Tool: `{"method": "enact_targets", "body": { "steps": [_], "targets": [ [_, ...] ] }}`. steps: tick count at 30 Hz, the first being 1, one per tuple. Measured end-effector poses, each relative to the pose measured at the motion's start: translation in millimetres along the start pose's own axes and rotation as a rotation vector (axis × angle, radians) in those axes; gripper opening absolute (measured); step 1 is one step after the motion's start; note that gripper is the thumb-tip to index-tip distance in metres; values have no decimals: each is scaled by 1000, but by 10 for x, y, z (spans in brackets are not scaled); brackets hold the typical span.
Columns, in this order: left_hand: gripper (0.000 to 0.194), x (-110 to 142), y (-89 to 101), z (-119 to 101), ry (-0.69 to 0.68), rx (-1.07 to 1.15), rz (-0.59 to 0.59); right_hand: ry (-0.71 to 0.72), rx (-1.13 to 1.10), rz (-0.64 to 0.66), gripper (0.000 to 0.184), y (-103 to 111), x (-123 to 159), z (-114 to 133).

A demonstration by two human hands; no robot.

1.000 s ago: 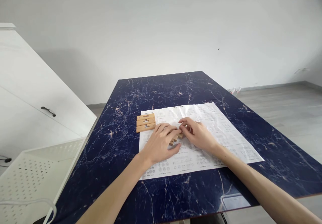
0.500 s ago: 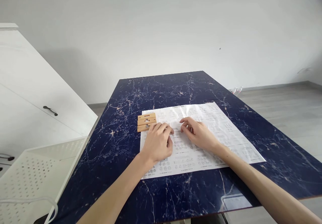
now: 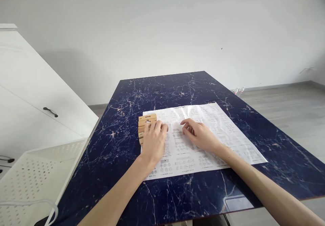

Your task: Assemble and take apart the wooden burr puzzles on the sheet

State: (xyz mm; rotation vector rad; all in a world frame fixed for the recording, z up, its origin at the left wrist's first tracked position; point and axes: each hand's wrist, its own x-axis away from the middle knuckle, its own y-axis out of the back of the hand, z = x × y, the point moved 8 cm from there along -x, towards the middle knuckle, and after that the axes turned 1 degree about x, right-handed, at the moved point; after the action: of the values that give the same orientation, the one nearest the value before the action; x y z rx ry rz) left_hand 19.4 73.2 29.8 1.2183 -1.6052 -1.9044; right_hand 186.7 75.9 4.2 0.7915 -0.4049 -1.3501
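Observation:
Several flat wooden pieces (image 3: 147, 117) with cut-outs and printed marks lie in a column at the left side of a white printed sheet (image 3: 188, 163). Over the lower pieces, my left hand (image 3: 154, 139) has its fingers bent and gripping a wooden piece; the hand hides much of it. Ends of the pieces stick out to the left of the fingers. My right hand (image 3: 199, 133) rests on the middle of the sheet, fingers loosely curved and apart, holding nothing. Small diagrams and text cover the sheet.
The sheet lies on a dark blue marbled table (image 3: 157, 90). At the left stand a white cabinet (image 3: 38, 94) with a black handle and a perforated white shelf (image 3: 33, 175) with a cable (image 3: 27, 202). A clear object (image 3: 238, 90) shows beyond the right edge.
My left hand has shifted slightly left onto the wooden pieces, and its fingers now point more away from me. More piece ends show below the first ones. My right hand has hardly moved.

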Motion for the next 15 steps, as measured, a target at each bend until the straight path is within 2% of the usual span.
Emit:
{"method": "enact_targets", "body": {
  "steps": [4, 7, 9, 15],
  "targets": [
    [40, -6, 25, -56, -74, 31, -33, 17, 6, -14, 21, -4, -4, 1],
    [26, 13, 79, -234, -238, 178, -106, 36, 12, -16, 20, -17, -5, 3],
    [22, 55, 91, -372, -359, 285, -112, 55, 26, -19, 20, -22, -3, 15],
    [22, 150, -89, -524, -453, 348, 94, 82, 59, -29, 19, -19, 4, 36]
  ]
}}
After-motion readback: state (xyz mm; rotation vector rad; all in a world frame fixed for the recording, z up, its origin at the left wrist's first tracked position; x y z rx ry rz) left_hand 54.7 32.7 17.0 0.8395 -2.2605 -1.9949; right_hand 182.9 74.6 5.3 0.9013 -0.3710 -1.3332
